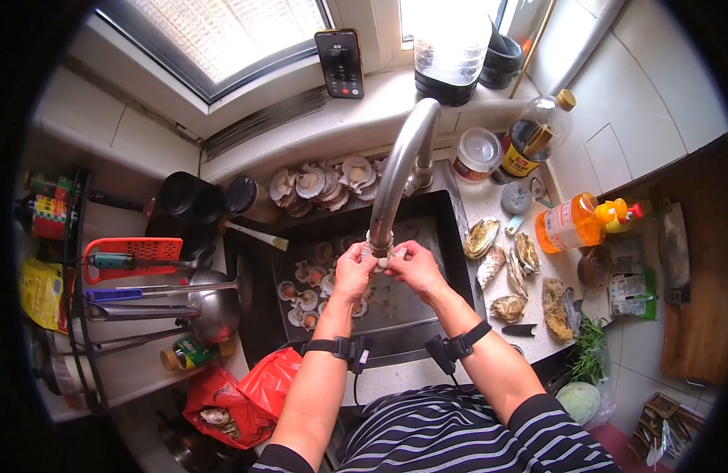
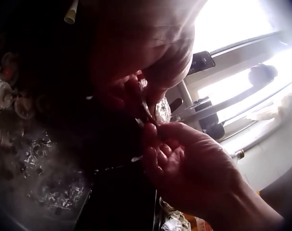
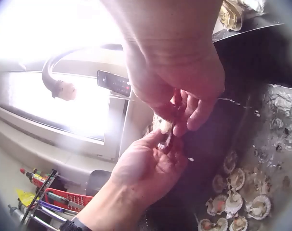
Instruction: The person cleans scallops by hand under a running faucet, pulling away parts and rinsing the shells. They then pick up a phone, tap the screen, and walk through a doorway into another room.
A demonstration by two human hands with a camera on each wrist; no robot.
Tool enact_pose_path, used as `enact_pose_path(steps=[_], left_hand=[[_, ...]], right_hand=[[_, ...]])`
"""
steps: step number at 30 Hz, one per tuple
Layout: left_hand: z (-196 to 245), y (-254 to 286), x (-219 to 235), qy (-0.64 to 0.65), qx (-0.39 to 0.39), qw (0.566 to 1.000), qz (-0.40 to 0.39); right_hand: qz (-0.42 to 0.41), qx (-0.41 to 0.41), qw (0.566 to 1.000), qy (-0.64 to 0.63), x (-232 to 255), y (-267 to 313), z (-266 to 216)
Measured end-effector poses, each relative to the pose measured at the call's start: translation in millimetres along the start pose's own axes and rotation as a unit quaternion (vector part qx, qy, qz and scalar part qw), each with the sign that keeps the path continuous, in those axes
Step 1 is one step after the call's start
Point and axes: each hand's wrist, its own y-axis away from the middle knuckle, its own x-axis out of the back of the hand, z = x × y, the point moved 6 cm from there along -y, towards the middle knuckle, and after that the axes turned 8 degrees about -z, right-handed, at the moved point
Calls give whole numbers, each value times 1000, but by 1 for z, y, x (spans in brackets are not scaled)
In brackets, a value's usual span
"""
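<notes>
Under the tap (image 1: pixel 391 181), both hands meet over the sink. The left hand (image 1: pixel 353 274) and the right hand (image 1: pixel 416 270) pinch a small scallop shell between their fingertips. In the right wrist view the left hand (image 3: pixel 148 166) holds the scallop (image 3: pixel 164 126) from below, and the fingers of the right hand (image 3: pixel 177 72) bend over its meat. Water runs over the hands there. The left wrist view shows the right hand (image 2: pixel 194 168) with curled fingers at the shell's edge, the shell itself mostly in shadow.
Several opened scallops (image 1: pixel 307 299) lie in the sink, and more are stacked (image 1: pixel 310 181) behind it. Oysters (image 1: pixel 509 308) and an orange bottle (image 1: pixel 565 225) stand on the right counter. A red bag (image 1: pixel 258 394) is at the front left; a phone (image 1: pixel 339 63) leans at the window.
</notes>
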Motion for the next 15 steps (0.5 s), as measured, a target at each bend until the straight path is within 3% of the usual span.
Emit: enact_pose_path(steps=[7,10,11,14,15], left_hand=[[5,-3,1,-75,-49,995,45],[10,-3,16,-273,-170,935,147],[48,22,-3,-357,-212,890,190],[57,31,-15,-394,-228,878,148],[53,30,-16,-384,-201,890,143]], right_hand=[[25,50,997,55,1,1,-3],[57,69,993,83,8,-1,-4],[69,74,990,95,11,-2,-4],[129,105,969,181,14,-6,-6],[138,109,965,193,15,-6,-6]])
